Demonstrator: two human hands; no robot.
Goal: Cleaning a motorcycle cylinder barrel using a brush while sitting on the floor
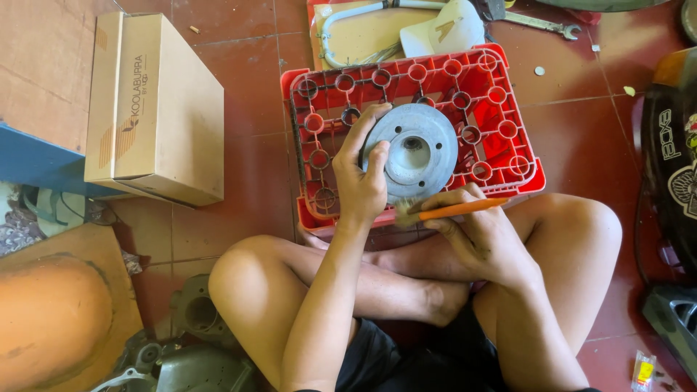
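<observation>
On the red tiled floor [247, 181], a red crate [508, 156] was set upside down, a cardboard box [156, 109] at nine o'clock. Over the crate, a grey metal disc [421, 149] was clamped in the left hand [359, 185]; an orange brush [454, 210] was pinched by the right hand [483, 236] at the disc's six o'clock edge.

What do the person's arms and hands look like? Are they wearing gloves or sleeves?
No gloves and no sleeves. The left hand and right hand are bare, with no rings, watch or bands showing. Both forearms are uncovered up to the elbows. Only dark shorts show lower down.
</observation>
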